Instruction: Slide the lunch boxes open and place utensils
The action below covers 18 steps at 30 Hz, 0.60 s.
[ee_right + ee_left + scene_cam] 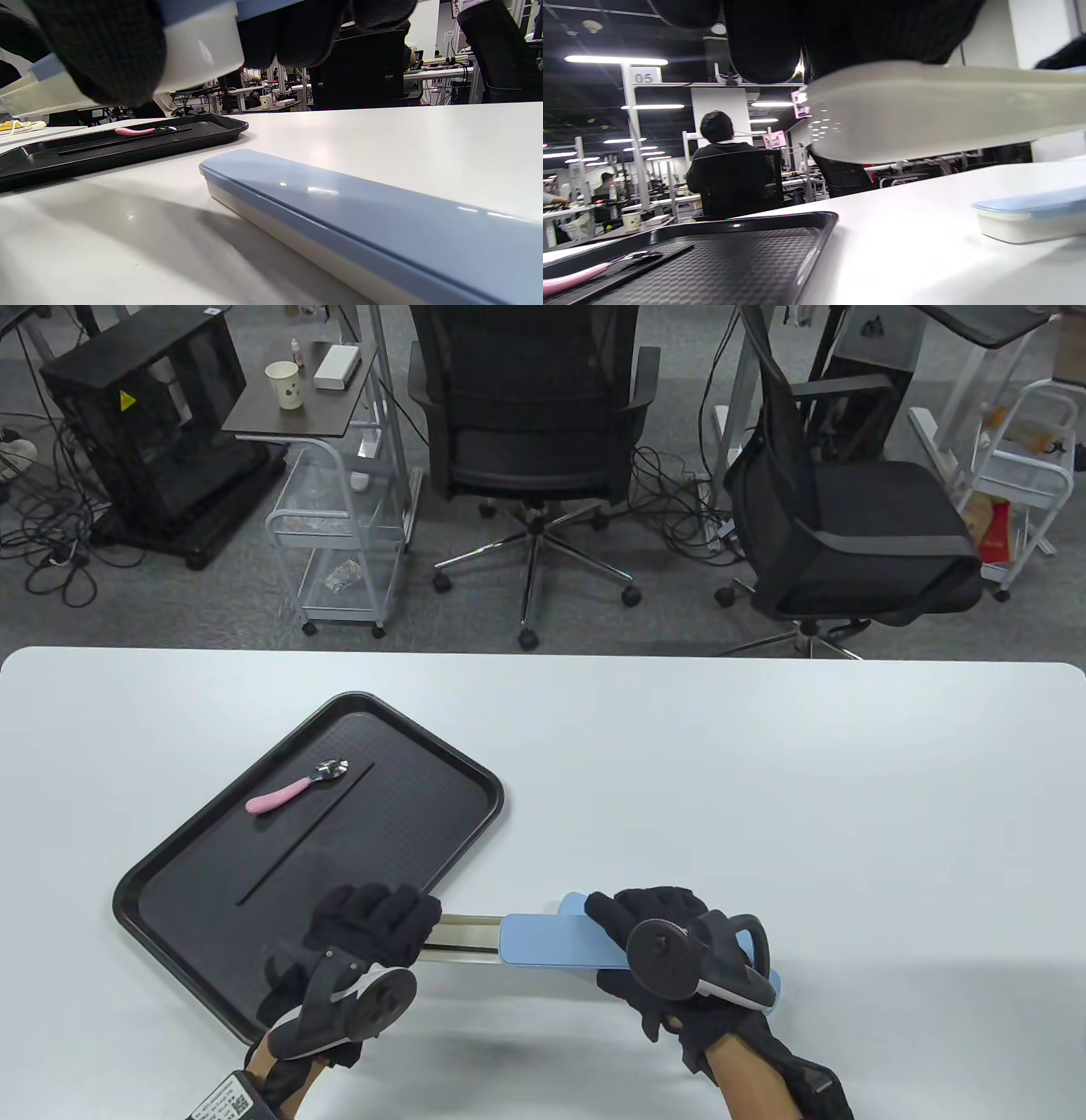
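Both hands hold a long white utensil box above the white tabletop: left hand grips its base, right hand its half-slid blue lid, beside the black rectangular tray's near edge.

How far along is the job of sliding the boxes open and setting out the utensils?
Done: a pink-handled spoon and a black chopstick lie on the black tray. In hand: the left hand holds the white base of a lifted box while the right hand grips its blue lid, slid partly open. Left: a second box lies shut on the table.
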Motion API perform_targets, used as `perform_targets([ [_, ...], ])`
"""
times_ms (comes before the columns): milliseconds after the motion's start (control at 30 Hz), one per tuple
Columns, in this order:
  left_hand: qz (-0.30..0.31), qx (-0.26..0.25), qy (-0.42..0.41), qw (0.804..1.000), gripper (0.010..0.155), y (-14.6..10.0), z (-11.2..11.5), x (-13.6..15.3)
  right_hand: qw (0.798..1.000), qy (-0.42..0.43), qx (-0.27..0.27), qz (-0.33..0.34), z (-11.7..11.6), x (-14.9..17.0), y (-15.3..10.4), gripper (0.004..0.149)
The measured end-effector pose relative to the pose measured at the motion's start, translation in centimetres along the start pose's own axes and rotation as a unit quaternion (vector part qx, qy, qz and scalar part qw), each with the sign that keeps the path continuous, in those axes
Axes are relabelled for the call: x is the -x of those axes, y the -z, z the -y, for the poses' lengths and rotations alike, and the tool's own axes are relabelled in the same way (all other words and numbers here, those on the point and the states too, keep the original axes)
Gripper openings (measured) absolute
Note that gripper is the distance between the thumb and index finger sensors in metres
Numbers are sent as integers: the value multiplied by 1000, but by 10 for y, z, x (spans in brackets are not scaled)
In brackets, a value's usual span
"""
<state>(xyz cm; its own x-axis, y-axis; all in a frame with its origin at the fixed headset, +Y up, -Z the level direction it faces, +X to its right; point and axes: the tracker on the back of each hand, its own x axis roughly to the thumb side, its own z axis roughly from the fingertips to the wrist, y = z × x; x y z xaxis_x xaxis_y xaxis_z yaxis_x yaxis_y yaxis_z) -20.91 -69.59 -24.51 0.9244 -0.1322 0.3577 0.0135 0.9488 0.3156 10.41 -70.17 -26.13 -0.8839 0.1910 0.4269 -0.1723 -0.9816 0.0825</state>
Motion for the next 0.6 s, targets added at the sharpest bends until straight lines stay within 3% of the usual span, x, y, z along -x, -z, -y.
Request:
perform_targets([
  [300,-109,33,-15,993,58,7,3,46,1000,5,2,-6,2,5,0,77],
  [600,-256,119,-16,959,66,24,27,100,1000,12,11,-17,5,13,-1,77],
])
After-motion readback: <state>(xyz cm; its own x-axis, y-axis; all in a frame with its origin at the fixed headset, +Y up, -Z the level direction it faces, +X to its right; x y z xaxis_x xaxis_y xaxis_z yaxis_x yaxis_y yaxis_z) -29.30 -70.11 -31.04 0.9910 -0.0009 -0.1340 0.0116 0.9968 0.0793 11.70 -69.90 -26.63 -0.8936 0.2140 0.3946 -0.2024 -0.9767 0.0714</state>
